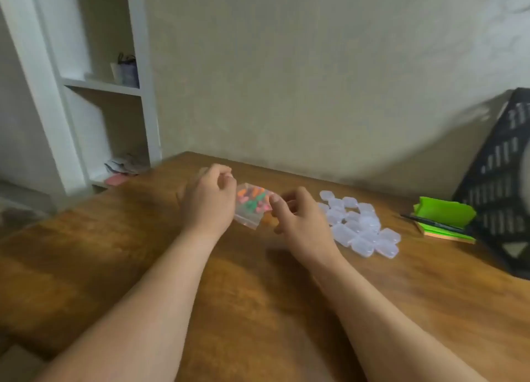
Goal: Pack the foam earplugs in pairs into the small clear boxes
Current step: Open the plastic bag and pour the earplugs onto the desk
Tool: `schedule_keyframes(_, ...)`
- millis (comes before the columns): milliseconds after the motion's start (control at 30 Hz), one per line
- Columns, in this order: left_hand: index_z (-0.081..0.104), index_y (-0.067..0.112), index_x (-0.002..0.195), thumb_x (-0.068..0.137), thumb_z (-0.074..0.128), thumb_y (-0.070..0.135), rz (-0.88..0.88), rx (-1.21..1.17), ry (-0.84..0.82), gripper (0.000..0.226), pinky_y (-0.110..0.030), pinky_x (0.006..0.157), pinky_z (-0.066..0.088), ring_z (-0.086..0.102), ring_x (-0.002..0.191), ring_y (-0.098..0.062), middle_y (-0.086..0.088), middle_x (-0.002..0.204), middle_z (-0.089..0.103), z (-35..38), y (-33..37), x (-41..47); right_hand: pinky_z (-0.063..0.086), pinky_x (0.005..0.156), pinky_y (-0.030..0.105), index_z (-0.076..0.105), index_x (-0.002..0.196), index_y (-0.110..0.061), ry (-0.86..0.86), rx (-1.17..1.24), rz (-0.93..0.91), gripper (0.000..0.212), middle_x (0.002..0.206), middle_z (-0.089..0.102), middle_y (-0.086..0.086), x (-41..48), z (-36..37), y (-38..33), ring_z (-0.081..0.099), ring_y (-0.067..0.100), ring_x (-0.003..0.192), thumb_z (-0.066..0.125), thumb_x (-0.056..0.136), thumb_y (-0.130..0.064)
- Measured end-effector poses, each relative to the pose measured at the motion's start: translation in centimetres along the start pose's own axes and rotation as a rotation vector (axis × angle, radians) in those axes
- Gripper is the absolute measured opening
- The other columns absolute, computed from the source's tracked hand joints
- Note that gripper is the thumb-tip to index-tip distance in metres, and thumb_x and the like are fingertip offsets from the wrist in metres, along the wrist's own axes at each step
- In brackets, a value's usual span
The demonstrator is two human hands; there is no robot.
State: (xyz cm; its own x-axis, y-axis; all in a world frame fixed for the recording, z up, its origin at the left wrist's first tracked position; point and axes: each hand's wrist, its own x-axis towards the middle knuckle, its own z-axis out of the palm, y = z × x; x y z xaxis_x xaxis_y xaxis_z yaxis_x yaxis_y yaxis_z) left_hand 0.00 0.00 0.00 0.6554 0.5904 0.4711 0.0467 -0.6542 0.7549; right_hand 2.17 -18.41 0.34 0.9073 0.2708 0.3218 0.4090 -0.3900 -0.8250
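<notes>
A small clear zip bag [252,206] filled with orange, green and pink foam earplugs hangs just above the wooden table [114,252] between my hands. My left hand [208,198] grips the bag's left edge with curled fingers. My right hand [298,215] pinches the bag's right side between thumb and fingers; an orange earplug [268,219] shows just below my thumb. Several small clear boxes [360,224] lie closed in a loose heap to the right of my right hand.
A green notepad with a black pen [441,218] lies at the right, beside a black perforated basket [499,181] leaning at the table's right edge. A white shelf unit [100,86] stands at the back left. A beige wall runs behind the table.
</notes>
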Motion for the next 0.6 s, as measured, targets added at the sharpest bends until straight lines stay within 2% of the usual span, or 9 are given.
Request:
schedule_keyframes(67, 0.065, 0.037, 0.126, 0.110, 0.040, 0.049, -0.060, 0.162, -0.102, 0.032, -0.055, 0.110, 0.049, 0.055, 0.114, -0.023, 0.003, 0.130, 0.059, 0.0, -0.3, 0.8, 0.063, 0.072, 0.032, 0.056, 0.106, -0.030, -0.096, 0.079, 0.040, 0.038, 0.095, 0.076, -0.004, 0.1, 1.1, 0.1, 0.076, 0.015, 0.080, 0.058, 0.099, -0.068)
schedule_keyframes(100, 0.066, 0.038, 0.125, 0.109, 0.041, 0.051, -0.086, 0.164, -0.164, 0.032, -0.052, 0.109, 0.050, 0.059, 0.115, -0.027, 0.000, 0.132, 0.059, 0.1, -0.5, 1.2, 0.059, 0.068, 0.021, 0.055, 0.109, -0.028, -0.169, 0.079, 0.063, 0.037, 0.094, 0.077, -0.001, -0.2, 1.4, 0.0, 0.077, 0.013, 0.077, 0.061, 0.100, -0.064)
schedule_keyframes(133, 0.067, 0.036, 0.123, 0.108, 0.043, 0.051, -0.115, 0.122, -0.238, 0.032, -0.050, 0.106, 0.052, 0.062, 0.115, -0.028, -0.001, 0.131, 0.060, 0.1, -0.4, 1.2, 0.057, 0.065, 0.017, 0.054, 0.112, -0.026, -0.224, 0.079, 0.077, 0.031, 0.093, 0.078, 0.001, -0.4, 1.5, 0.1, 0.076, 0.011, 0.074, 0.066, 0.101, -0.053)
schedule_keyframes(167, 0.068, 0.035, 0.122, 0.107, 0.045, 0.051, -0.107, 0.071, -0.278, 0.031, -0.047, 0.102, 0.055, 0.065, 0.114, -0.027, 0.000, 0.128, 0.062, 0.2, -0.1, 1.2, 0.060, 0.068, 0.021, 0.054, 0.113, -0.025, -0.227, 0.113, 0.089, 0.024, 0.093, 0.078, 0.003, -0.4, 1.6, 0.2, 0.076, 0.012, 0.073, 0.069, 0.102, -0.040)
schedule_keyframes(233, 0.069, 0.032, 0.118, 0.107, 0.048, 0.049, -0.061, 0.004, -0.312, 0.029, -0.044, 0.097, 0.057, 0.065, 0.111, -0.023, 0.006, 0.119, 0.067, 0.3, 0.1, 0.8, 0.064, 0.074, 0.039, 0.055, 0.111, -0.022, -0.141, 0.228, 0.116, 0.018, 0.092, 0.078, 0.006, 0.0, 1.1, 0.4, 0.075, 0.016, 0.073, 0.068, 0.100, -0.018)
schedule_keyframes(300, 0.070, 0.035, 0.116, 0.106, 0.052, 0.052, 0.050, 0.013, -0.323, 0.026, -0.042, 0.097, 0.056, 0.062, 0.113, -0.017, 0.011, 0.118, 0.064, 0.2, 0.6, 0.1, 0.057, 0.066, 0.034, 0.056, 0.108, -0.020, -0.015, 0.348, 0.148, 0.018, 0.088, 0.077, 0.006, 0.6, -0.1, 0.9, 0.071, 0.015, 0.069, 0.064, 0.098, -0.007)
schedule_keyframes(400, 0.066, 0.041, 0.128, 0.100, 0.063, 0.057, 0.277, 0.066, -0.332, 0.032, -0.037, 0.103, 0.047, 0.046, 0.124, -0.011, 0.016, 0.130, 0.048, 0.1, 1.4, -1.6, 0.050, 0.058, 0.025, 0.061, 0.107, -0.015, 0.104, 0.436, 0.172, 0.016, 0.074, 0.072, 0.001, 0.9, -2.1, 1.4, 0.066, 0.014, 0.063, 0.058, 0.097, -0.002)
schedule_keyframes(500, 0.067, 0.043, 0.124, 0.101, 0.068, 0.051, 0.431, 0.121, -0.363, 0.024, -0.039, 0.104, 0.042, 0.050, 0.117, -0.008, 0.020, 0.123, 0.056, 0.3, 2.4, -3.0, 0.048, 0.055, 0.024, 0.064, 0.107, -0.015, 0.123, 0.453, 0.175, 0.019, 0.070, 0.067, 0.001, 0.8, -2.6, 1.9, 0.060, 0.015, 0.059, 0.055, 0.097, -0.002)
schedule_keyframes(600, 0.074, 0.039, 0.119, 0.104, 0.067, 0.040, 0.504, 0.106, -0.352, 0.017, -0.045, 0.104, 0.042, 0.056, 0.111, -0.008, 0.022, 0.111, 0.065, 0.5, 2.9, -3.6, 0.049, 0.055, 0.024, 0.063, 0.113, -0.017, 0.131, 0.500, 0.164, 0.023, 0.072, 0.065, 0.002, 0.7, -2.6, 2.0, 0.058, 0.012, 0.057, 0.055, 0.097, -0.002)
